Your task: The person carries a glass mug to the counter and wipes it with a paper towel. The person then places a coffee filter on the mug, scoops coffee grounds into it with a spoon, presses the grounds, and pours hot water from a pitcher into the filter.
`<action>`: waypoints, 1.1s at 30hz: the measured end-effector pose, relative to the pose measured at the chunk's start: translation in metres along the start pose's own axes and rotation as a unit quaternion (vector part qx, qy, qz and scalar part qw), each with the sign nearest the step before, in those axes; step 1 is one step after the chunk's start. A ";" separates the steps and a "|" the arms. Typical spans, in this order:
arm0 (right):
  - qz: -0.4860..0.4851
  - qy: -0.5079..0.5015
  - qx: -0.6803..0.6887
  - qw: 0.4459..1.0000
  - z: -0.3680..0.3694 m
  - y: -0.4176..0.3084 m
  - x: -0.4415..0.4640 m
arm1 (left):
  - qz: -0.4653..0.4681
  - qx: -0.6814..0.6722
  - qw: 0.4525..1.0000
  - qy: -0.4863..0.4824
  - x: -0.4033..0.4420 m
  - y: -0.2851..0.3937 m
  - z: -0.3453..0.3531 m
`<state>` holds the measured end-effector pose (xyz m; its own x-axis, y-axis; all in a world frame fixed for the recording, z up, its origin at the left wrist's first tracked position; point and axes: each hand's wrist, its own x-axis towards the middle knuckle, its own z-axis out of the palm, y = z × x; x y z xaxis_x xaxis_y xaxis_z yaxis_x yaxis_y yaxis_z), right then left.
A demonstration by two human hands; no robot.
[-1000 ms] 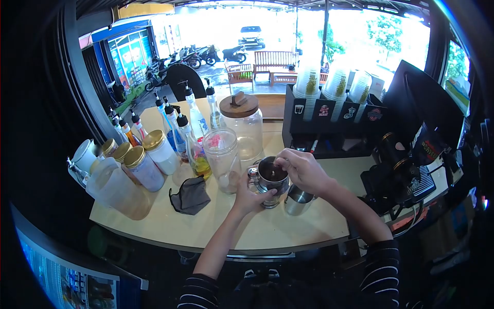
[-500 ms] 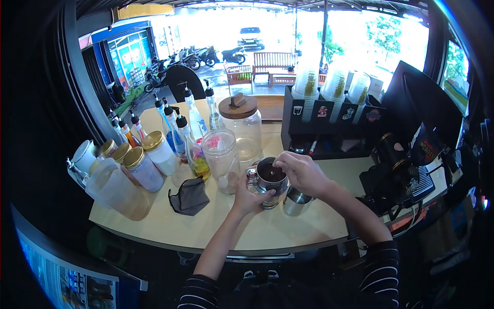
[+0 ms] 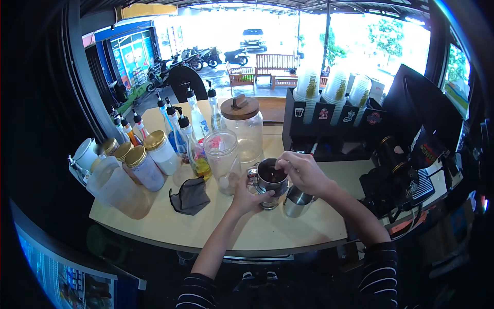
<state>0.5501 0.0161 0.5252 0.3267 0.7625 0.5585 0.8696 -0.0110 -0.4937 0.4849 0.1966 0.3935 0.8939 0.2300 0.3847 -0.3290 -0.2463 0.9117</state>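
My left hand [image 3: 248, 195] is wrapped round a shiny metal cup [image 3: 267, 185] with dark contents, thumb across its front. What looks like a clear glass base shows under the cup. Over the cup's right rim, my right hand [image 3: 303, 172] has its fingers pinched together. Whatever they hold is too small or hidden to make out, though a small bright spot shows inside the cup. Just right of the cup, below my right wrist, stands a steel pitcher [image 3: 297, 202]. A clear open jar [image 3: 220, 159] is close by on the left.
A dark face mask [image 3: 189, 196] lies on the counter [image 3: 170, 232]. Gold-lidded jars [image 3: 144, 170], a plastic jug [image 3: 110, 188] and several pump bottles [image 3: 188, 139] stand left. A wooden-lidded jar [image 3: 248, 136] is behind. A black organizer [image 3: 327, 136] holds stacked plastic cups; a black machine [image 3: 386, 177] is at right.
The view has shifted slightly, moving the background a little right and down. Both hands keep nearly the same place at the cup, with only a small shift in the right hand's fingers.
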 end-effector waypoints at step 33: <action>-0.041 0.025 0.052 0.998 0.005 0.026 0.000 | 0.078 0.097 0.989 0.082 0.006 0.040 0.011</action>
<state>0.5706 0.0190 0.5094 0.2755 0.7253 0.6310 0.8525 0.1191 -0.5090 0.4807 0.1774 0.4306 0.7710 0.3201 0.5506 -0.3795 -0.4634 0.8008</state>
